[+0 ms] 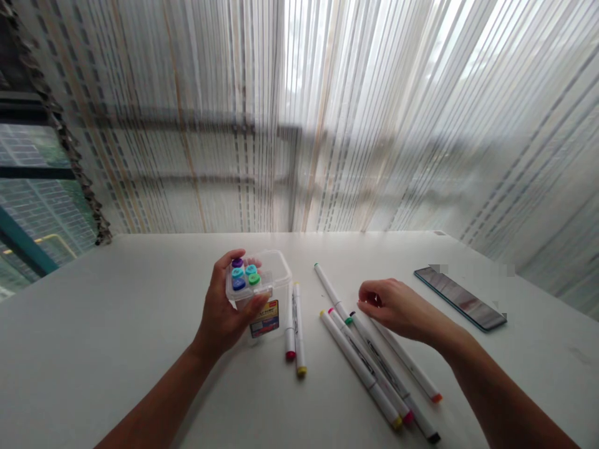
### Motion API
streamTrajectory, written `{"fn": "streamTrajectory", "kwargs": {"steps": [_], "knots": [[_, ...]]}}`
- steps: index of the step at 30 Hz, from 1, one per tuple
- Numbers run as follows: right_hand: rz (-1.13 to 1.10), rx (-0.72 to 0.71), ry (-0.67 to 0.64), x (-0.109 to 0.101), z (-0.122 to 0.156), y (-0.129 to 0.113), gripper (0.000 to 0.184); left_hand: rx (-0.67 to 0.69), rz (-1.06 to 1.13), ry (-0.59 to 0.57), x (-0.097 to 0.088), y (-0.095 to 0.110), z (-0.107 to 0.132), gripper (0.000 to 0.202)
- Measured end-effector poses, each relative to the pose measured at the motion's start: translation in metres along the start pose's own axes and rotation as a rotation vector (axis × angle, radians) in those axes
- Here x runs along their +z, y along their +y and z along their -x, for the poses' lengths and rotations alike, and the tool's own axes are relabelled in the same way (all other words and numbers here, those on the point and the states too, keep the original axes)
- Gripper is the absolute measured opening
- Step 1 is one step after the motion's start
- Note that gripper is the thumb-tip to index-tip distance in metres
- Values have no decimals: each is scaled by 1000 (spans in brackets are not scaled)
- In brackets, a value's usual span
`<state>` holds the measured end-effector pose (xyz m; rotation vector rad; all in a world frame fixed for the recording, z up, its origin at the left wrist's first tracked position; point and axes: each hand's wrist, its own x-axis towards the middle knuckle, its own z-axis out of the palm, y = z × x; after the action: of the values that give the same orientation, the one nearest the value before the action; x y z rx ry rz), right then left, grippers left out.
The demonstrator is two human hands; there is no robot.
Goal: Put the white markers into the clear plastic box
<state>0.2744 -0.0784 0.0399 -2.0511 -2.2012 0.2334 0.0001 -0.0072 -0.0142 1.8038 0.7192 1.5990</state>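
Observation:
My left hand [229,299] grips a clear plastic marker case [283,293] around its left side, thumb across the front above a printed label [264,318]. In the case's left part stand several markers with purple, blue, turquoise and green ends [246,274]. My right hand [393,305] hovers over the loose markers, fingers loosely curled and thumb slightly apart, with nothing visible between them. Under it lies the far end of an orange-ended marker [412,368]. Beside that is a black-ended marker [384,358]; a pink-ended marker [367,362] and a yellow-ended marker [355,365] lie to its left.
A green-ended marker [330,287] lies behind this group. Red-ended [290,330] and yellow-ended [299,330] markers lie just right of the case. On the right of the white table [116,349] is a phone [461,296]. A striped curtain [262,125] hangs behind.

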Motion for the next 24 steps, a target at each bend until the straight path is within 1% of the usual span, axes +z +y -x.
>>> {"fn": "streamTrajectory", "kwargs": {"steps": [2, 5, 7, 9, 12, 16, 24], "knots": [[40, 13, -81, -1, 12, -4, 15, -1, -5, 2, 0, 1, 0, 59], [83, 39, -208, 5, 24, -10, 8, -1, -13, 4, 0, 2, 1, 60], [129, 52, -249, 11, 26, -15, 4, 4, -17, 9, 1, 2, 1, 59], [192, 47, -243, 17, 23, -18, 7, 13, -27, 13, 1, 2, 0, 59], [259, 30, -191, 26, 15, -22, 17, 24, -33, 15, 1, 1, 0, 58], [287, 66, -140, 35, 3, -25, 24, 8, -30, 13, 0, -1, 0, 58], [225, 127, -180, 36, -10, -22, 28, 15, -46, 12, 0, 1, -1, 59]]}}
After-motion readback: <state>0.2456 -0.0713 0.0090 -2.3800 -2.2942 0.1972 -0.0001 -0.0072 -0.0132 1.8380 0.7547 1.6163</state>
